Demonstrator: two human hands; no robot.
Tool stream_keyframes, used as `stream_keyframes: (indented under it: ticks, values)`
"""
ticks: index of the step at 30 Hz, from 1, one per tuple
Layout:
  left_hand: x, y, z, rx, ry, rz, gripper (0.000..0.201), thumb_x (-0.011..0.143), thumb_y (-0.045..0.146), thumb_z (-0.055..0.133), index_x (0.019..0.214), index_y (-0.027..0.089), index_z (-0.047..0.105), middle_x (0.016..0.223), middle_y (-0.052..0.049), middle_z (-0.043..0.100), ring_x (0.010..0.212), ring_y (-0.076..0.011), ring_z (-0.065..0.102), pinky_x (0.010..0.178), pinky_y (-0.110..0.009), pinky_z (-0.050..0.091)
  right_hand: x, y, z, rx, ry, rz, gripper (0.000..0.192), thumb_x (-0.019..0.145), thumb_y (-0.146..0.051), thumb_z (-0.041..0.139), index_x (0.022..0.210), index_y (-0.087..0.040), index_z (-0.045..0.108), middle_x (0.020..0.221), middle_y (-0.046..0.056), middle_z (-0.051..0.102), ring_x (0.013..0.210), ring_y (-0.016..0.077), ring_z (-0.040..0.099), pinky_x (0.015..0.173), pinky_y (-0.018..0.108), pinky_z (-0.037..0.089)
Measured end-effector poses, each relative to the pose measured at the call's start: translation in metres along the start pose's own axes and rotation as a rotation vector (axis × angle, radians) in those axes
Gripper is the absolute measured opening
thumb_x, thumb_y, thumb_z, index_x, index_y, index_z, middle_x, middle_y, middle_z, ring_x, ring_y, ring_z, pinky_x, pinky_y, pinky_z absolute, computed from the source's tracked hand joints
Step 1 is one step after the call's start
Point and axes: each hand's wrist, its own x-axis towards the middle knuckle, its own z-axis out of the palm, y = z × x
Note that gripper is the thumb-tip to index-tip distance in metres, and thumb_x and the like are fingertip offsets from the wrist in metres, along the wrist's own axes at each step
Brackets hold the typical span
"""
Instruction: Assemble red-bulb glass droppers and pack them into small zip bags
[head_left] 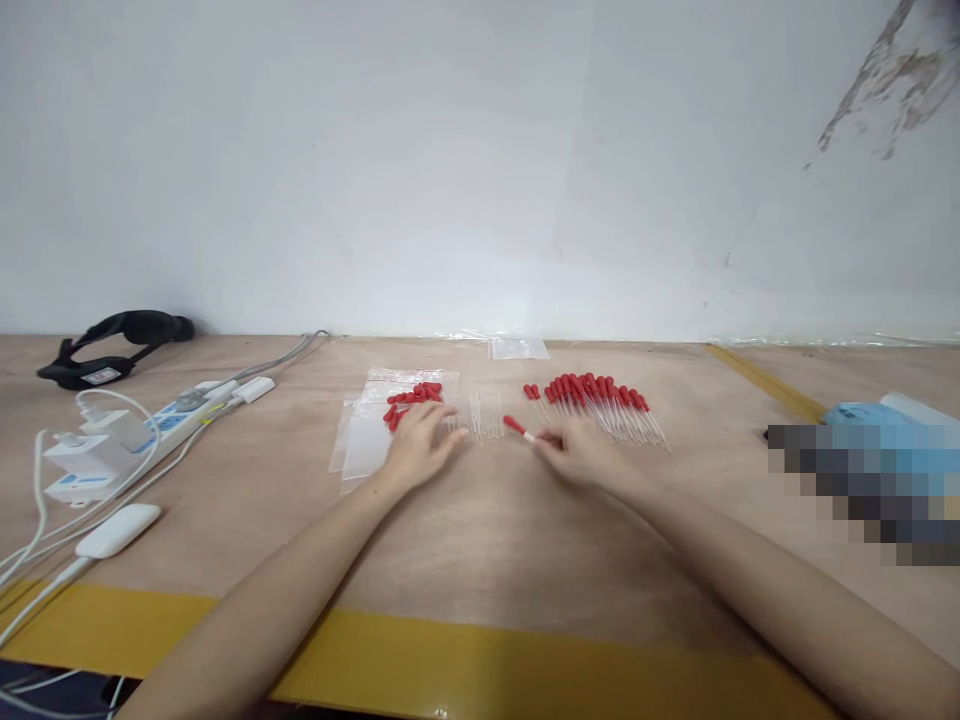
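My right hand point(581, 452) pinches a glass dropper with a red rubber bulb point(517, 428), the bulb pointing left. My left hand point(420, 445) rests flat on the table, its fingers spread and reaching toward a small row of bare glass tubes point(484, 413). Just above that hand lies a pile of loose red bulbs point(411, 398) on clear plastic bags point(367, 435). Behind my right hand a row of several finished droppers with red bulbs point(600, 400) is laid out.
A white power strip with chargers and cables point(127, 435) lies at the left, a black strap point(112, 345) behind it. One small clear bag point(517, 348) sits by the wall. A blue object point(885, 415) is at the right. Yellow tape point(487, 665) edges the table front.
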Motion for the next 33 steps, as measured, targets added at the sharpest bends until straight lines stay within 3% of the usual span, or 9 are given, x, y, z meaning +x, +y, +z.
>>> stream_keyframes:
  ticks: [4,8,15,19,22,27,33]
  values:
    - [0.002,-0.041,-0.005,0.285,0.099,-0.236,0.026,0.076,0.032,0.053,0.096,0.017,0.06,0.093,-0.009,0.055,0.091,-0.0253,0.049,0.084,-0.037,0.039,0.033,0.023,0.001,-0.135,0.212,0.307,0.037,0.081,-0.04,0.039,0.062,-0.018,0.062,0.065,0.004,0.063,0.065,0.0173,0.055,0.064,0.029,0.031]
    - [0.0,-0.056,-0.005,0.299,0.031,-0.345,0.024,0.075,0.031,0.053,0.093,0.018,0.061,0.093,-0.008,0.052,0.092,-0.025,0.049,0.082,-0.035,0.04,0.06,0.034,0.014,-0.276,0.209,0.443,0.035,0.079,-0.038,0.039,0.067,-0.016,0.064,0.068,0.008,0.064,0.069,0.0209,0.057,0.071,0.034,0.029]
    - [0.0,-0.059,-0.001,0.292,-0.026,-0.374,0.021,0.076,0.031,0.052,0.089,0.017,0.061,0.086,-0.008,0.052,0.088,-0.0237,0.051,0.079,-0.033,0.042,0.069,0.037,0.027,-0.363,0.146,0.507,0.035,0.079,-0.036,0.038,0.076,-0.012,0.063,0.078,0.014,0.065,0.076,0.0253,0.058,0.075,0.039,0.025]
    - [0.001,-0.06,0.0,0.37,-0.012,-0.364,0.022,0.075,0.032,0.054,0.088,0.015,0.06,0.087,-0.01,0.052,0.09,-0.0256,0.05,0.079,-0.033,0.042,0.069,0.022,0.032,-0.406,0.211,0.374,0.035,0.081,-0.034,0.036,0.083,-0.012,0.062,0.079,0.014,0.064,0.076,0.0247,0.058,0.078,0.04,0.023]
    - [0.001,-0.058,-0.001,0.401,-0.03,-0.394,0.024,0.075,0.032,0.053,0.09,0.014,0.058,0.088,-0.01,0.053,0.085,-0.025,0.052,0.076,-0.033,0.043,0.074,0.002,0.041,-0.353,0.19,0.322,0.032,0.08,-0.033,0.038,0.087,-0.013,0.062,0.084,0.014,0.064,0.08,0.0238,0.058,0.079,0.039,0.023]
    - [0.002,-0.053,-0.004,0.493,-0.086,-0.384,0.02,0.078,0.029,0.047,0.086,0.014,0.06,0.088,-0.011,0.057,0.086,-0.0257,0.053,0.075,-0.033,0.043,0.089,-0.023,0.052,-0.233,0.05,0.436,0.03,0.077,-0.032,0.042,0.087,-0.013,0.063,0.088,0.015,0.065,0.084,0.0252,0.058,0.079,0.039,0.028]
    - [0.003,-0.044,-0.006,0.584,-0.176,-0.32,0.023,0.082,0.025,0.039,0.084,0.015,0.06,0.087,-0.01,0.062,0.086,-0.0274,0.054,0.07,-0.034,0.042,0.102,-0.026,0.052,-0.183,-0.025,0.509,0.028,0.074,-0.029,0.047,0.088,-0.013,0.065,0.093,0.016,0.064,0.088,0.0275,0.059,0.078,0.041,0.032]
